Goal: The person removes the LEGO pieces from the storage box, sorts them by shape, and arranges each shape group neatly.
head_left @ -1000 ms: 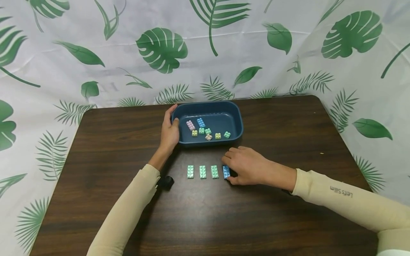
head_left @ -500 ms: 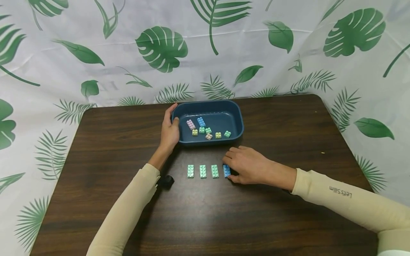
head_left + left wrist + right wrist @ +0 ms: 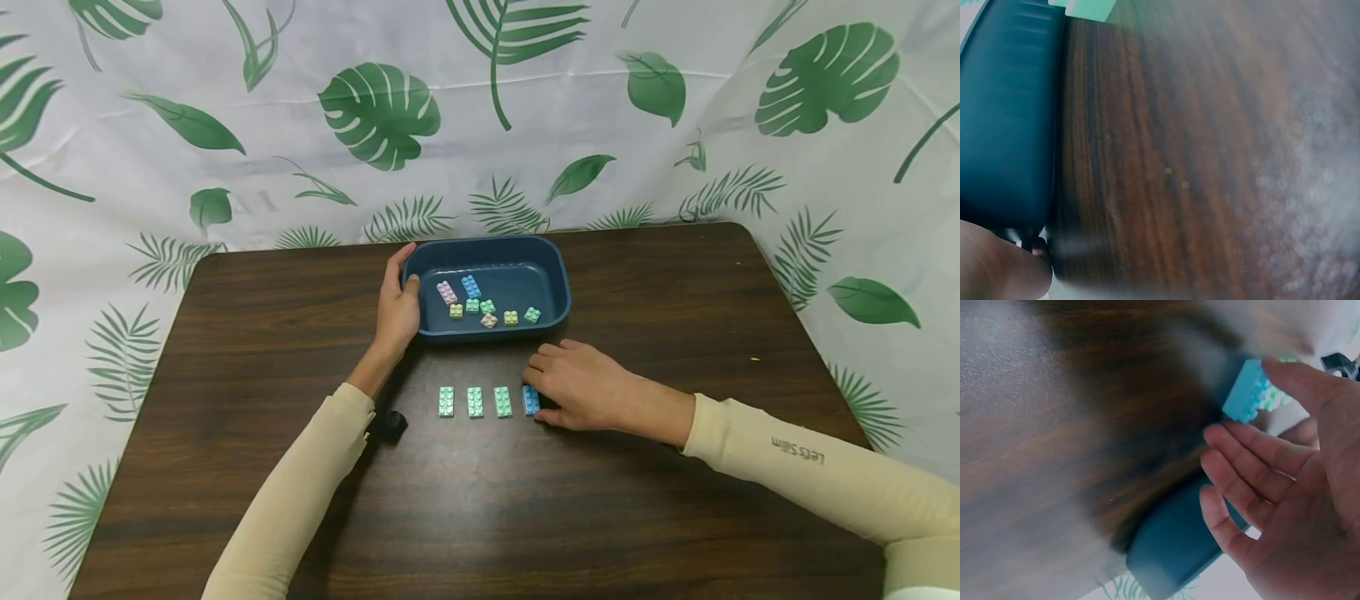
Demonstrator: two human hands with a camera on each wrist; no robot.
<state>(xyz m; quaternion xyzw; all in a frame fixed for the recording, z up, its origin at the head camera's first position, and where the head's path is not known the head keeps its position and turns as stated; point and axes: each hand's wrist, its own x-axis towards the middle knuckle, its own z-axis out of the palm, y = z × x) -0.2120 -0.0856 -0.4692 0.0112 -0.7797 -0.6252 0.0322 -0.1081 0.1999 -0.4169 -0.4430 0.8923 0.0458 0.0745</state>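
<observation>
Left hand [image 3: 397,310] gripping tray [image 3: 513,287] at left end. Near side of tray: right hand [image 3: 576,385] pinching blue brick [image 3: 530,400]; three green bricks [image 3: 476,402] in a row.

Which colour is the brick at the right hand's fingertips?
Blue: the brick by the right hand shows best in the head view.

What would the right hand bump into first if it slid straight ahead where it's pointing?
Probably the nearest pale-green rectangular plastic brick, just beyond the blue rectangular plastic brick the right hand pinches; the hand's height is hard to judge.
</observation>
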